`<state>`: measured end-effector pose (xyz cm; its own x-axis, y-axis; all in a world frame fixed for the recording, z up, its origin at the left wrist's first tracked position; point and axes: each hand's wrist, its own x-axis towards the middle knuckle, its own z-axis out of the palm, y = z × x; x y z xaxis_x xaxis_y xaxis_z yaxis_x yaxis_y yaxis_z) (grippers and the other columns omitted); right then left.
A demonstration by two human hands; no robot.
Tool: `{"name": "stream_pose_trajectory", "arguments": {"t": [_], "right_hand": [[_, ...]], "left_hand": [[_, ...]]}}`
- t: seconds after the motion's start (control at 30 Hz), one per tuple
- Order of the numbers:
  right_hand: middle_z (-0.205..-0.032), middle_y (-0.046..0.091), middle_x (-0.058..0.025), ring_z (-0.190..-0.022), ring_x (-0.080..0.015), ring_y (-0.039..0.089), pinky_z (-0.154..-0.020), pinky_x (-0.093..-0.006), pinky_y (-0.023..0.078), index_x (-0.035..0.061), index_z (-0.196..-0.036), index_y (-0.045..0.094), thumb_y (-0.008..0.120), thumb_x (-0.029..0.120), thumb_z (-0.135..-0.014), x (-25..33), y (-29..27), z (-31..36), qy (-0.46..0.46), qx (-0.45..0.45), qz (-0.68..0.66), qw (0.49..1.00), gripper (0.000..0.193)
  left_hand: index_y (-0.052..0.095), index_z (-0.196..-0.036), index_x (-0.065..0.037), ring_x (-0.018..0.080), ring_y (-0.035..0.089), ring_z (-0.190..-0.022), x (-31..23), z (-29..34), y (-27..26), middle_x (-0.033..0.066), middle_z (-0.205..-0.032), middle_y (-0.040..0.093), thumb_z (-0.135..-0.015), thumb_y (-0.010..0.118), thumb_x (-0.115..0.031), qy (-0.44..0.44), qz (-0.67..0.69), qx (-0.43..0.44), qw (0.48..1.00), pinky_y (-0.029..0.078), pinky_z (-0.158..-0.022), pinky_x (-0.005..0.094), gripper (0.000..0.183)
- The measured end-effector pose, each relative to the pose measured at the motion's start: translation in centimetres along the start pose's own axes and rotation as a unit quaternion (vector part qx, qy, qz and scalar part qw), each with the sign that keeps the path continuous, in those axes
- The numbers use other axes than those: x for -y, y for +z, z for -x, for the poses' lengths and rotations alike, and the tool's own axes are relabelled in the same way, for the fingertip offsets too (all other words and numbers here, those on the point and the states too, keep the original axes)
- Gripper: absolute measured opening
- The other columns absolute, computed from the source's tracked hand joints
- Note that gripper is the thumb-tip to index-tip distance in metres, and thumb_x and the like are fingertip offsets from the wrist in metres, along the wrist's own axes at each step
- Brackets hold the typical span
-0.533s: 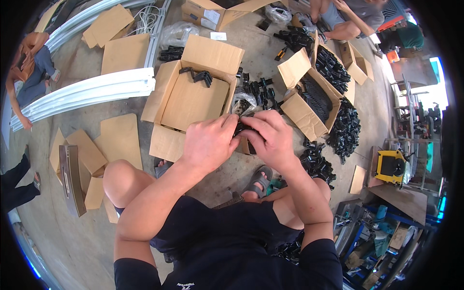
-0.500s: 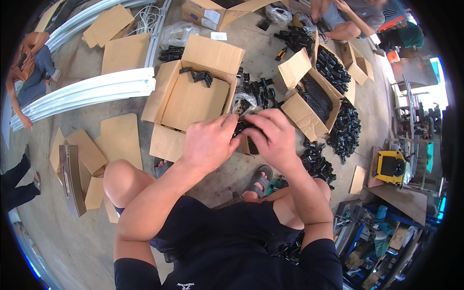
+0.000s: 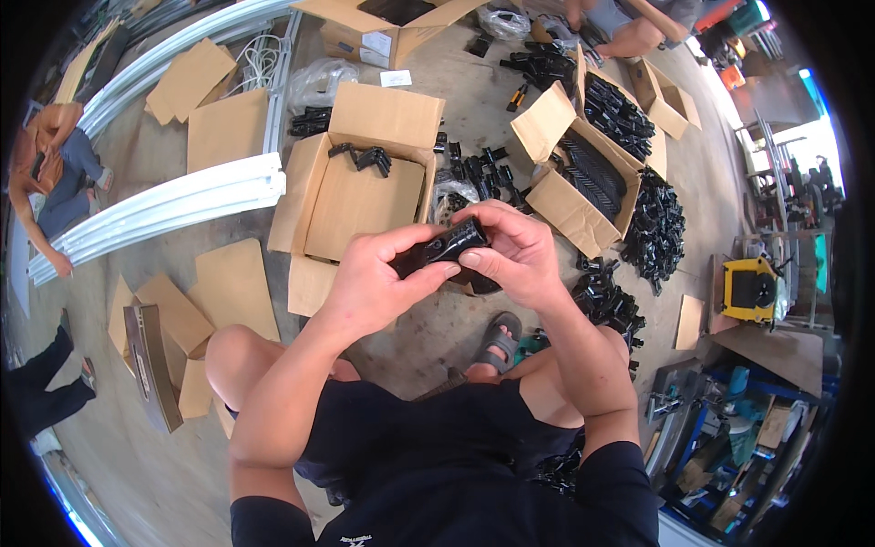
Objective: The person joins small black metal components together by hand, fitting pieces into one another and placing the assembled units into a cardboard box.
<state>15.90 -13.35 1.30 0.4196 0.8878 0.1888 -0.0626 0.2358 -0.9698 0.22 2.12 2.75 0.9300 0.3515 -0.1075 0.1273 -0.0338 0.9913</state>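
Both hands are raised in front of my knees around a glossy black pipe fitting (image 3: pixel 458 240). My left hand (image 3: pixel 375 275) grips its left end between thumb and fingers. My right hand (image 3: pixel 518 253) pinches its right end, thumb below and fingers above. The fitting lies slightly tilted, with a small round hole showing on its left part. Just beyond my left hand stands an open cardboard box (image 3: pixel 308 193), with a few black angled fittings (image 3: pixel 372 160) on the cardboard inside. Loose black fittings (image 3: pixel 483 173) lie on the floor beyond my hands, partly among clear plastic.
At the right, a cardboard box (image 3: pixel 547 202) holds stacked black fittings, beside a heap of more (image 3: pixel 658 223). White metal profiles (image 3: pixel 182 202) extend from the left, where a person (image 3: pixel 56 173) crouches. A yellow-framed item (image 3: pixel 749 290) stands far right; another person (image 3: pixel 638 32) sits at the back.
My fingers have shifted apart, and the fitting, mostly covered before, now shows between them. My left wrist has turned so its thumb lies along the fitting. The whole view has shifted slightly.
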Motion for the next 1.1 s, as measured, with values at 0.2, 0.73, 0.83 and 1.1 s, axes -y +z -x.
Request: {"name": "stream_pose_trajectory", "arguments": {"t": [0.2,0.73,0.83,1.1], "right_hand": [[-0.109,0.062,-0.0070,-0.096,-0.0106,0.062,-0.082,-0.0260,0.052,-0.0066,-0.119,0.064,0.074,0.004,-0.090,0.3,0.2,-0.2,0.003,-0.043,0.023,0.999,0.033],[-0.088,0.069,-0.0005,-0.076,-0.0058,0.059,-0.069,-0.0254,0.050,-0.0042,-0.111,0.071,0.072,0.023,-0.094,-0.7,-2.8,-2.2,0.150,-0.119,0.099,0.977,0.032],[-0.080,0.072,-0.0090,-0.072,-0.0149,0.065,-0.070,-0.0318,0.053,0.0024,-0.105,0.075,0.072,0.029,-0.092,-7.1,-8.6,-3.7,0.210,-0.180,0.298,0.914,0.030],[-0.096,0.072,-0.0085,-0.104,-0.0302,0.063,-0.095,-0.0446,0.046,0.0108,-0.092,0.077,0.059,0.021,-0.088,-24.3,-9.5,-2.5,0.173,0.032,0.747,0.641,0.021]], "left_hand": [[0.061,-0.124,-0.001,0.0114,0.068,-0.093,0.3,-0.2,1.3,0.0084,-0.104,0.072,-0.083,0.082,-0.007,0.190,-0.040,-0.095,0.976,0.054,-0.082,0.0266,0.047],[0.062,-0.111,0.003,0.0212,0.073,-0.090,2.5,-1.1,1.9,0.0183,-0.101,0.073,-0.090,0.069,0.006,0.004,0.317,-0.103,0.943,0.059,-0.082,0.0317,0.022],[0.061,-0.113,0.002,0.0283,0.072,-0.094,2.2,-1.5,0.6,0.0213,-0.109,0.071,-0.094,0.063,0.003,-0.004,0.357,-0.134,0.924,0.061,-0.085,0.0397,0.018],[0.062,-0.119,0.001,0.0318,0.071,-0.095,0.2,-1.9,-2.7,0.0221,-0.112,0.070,-0.096,0.064,-0.003,0.044,0.340,-0.214,0.915,0.059,-0.087,0.0418,0.023]]}}
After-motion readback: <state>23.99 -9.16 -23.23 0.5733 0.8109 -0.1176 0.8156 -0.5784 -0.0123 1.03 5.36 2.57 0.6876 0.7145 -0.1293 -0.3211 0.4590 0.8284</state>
